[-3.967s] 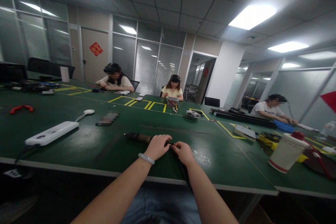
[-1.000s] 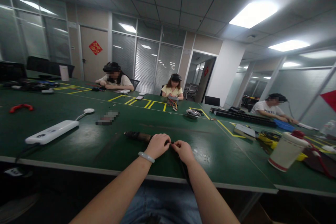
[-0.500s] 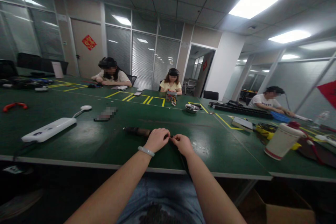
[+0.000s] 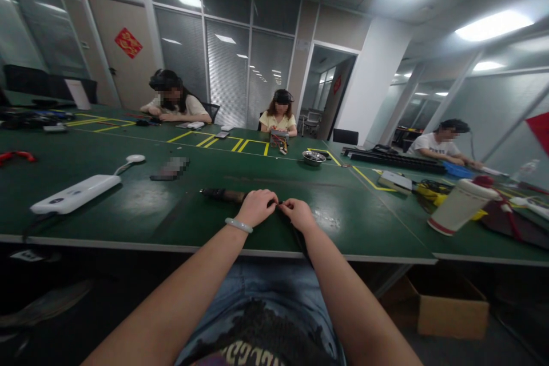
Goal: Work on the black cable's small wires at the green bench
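Observation:
A long dark tool [image 4: 223, 195] with a brownish grip lies on the green table [image 4: 141, 217] in front of me. My left hand [image 4: 256, 207], with a pale bracelet on the wrist, is closed over the tool's right end. My right hand [image 4: 298, 214] sits just to its right, fingertips pinched on a small dark part between the two hands; I cannot make out what that part is. A thin black cable [image 4: 300, 246] runs from under my right hand toward the table's near edge.
A white power strip [image 4: 75, 193] lies at left, a white cup with a red lid [image 4: 456, 206] at right, a metal bowl [image 4: 313, 157] farther back. Three other people sit around the table. A cardboard box [image 4: 441, 309] stands on the floor at right.
The camera has tilted down, so my lap and the floor box now show. Both hands stay pinched together at the tool's end, with hardly any movement.

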{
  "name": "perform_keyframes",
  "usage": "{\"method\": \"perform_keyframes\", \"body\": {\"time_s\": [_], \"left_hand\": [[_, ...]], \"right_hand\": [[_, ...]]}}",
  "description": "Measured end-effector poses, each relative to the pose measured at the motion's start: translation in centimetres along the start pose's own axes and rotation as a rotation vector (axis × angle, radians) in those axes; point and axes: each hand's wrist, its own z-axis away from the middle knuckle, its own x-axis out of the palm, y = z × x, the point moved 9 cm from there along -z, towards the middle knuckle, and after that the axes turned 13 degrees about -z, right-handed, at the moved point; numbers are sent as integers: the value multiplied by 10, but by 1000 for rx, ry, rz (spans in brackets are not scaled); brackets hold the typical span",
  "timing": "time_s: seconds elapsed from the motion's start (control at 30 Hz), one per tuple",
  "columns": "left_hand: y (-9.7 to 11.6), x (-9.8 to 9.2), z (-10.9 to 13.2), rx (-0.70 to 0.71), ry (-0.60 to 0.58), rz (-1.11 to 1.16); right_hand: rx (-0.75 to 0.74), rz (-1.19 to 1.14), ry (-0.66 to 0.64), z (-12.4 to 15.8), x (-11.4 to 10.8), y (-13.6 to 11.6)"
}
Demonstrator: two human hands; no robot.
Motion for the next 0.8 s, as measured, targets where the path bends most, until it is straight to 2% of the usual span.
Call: {"method": "perform_keyframes", "body": {"time_s": [0.8], "left_hand": [[0,0,0,21,-1,10]], "right_hand": [[-9,7,-19,-2,2,2]]}}
